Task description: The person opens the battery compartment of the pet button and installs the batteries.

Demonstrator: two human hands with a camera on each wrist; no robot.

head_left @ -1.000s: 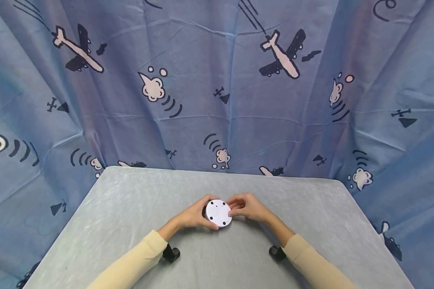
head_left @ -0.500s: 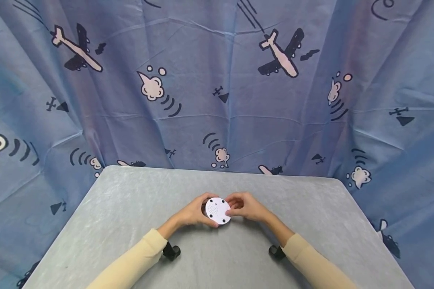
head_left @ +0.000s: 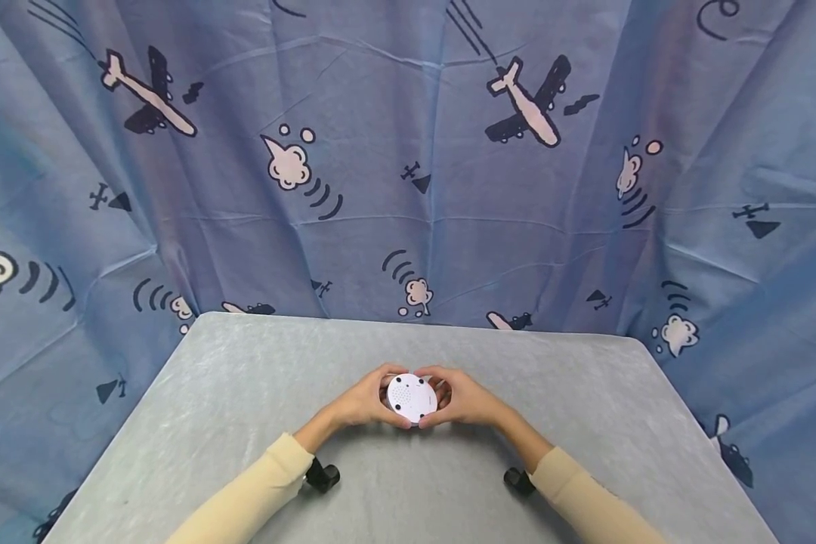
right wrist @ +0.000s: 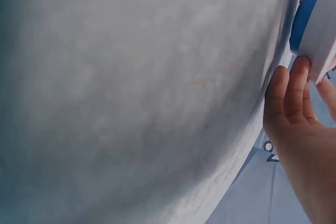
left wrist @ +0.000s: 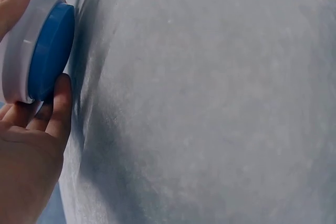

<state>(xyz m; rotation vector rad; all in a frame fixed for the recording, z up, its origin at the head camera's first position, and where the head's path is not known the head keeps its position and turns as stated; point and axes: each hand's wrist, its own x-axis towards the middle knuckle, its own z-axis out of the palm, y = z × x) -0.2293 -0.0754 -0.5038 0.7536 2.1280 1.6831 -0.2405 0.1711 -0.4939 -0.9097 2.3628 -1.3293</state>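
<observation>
A round sound button (head_left: 410, 400) is held between both hands in the middle of the head view, its white underside facing up. That underside has small speaker holes and several dark feet. My left hand (head_left: 365, 400) grips its left edge, thumb near the bottom and fingers round the far side. From the right, my right hand (head_left: 468, 398) holds the opposite edge, its thumb close to the left thumb. The left wrist view reveals a blue dome (left wrist: 54, 51) on the side facing the table, above the fingers. Blue also shows beyond the fingers in the right wrist view.
A grey-white cloth-covered table (head_left: 299, 344) lies under the hands. Behind it hangs a blue curtain (head_left: 353, 151) printed with planes and clouds. Dark wrist cameras (head_left: 323, 476) sit below both forearms.
The right hand has shifted its hold: its thumb went from the button's right face down to the lower edge, and its fingers spread round the right rim. The left hand stays nearly still.
</observation>
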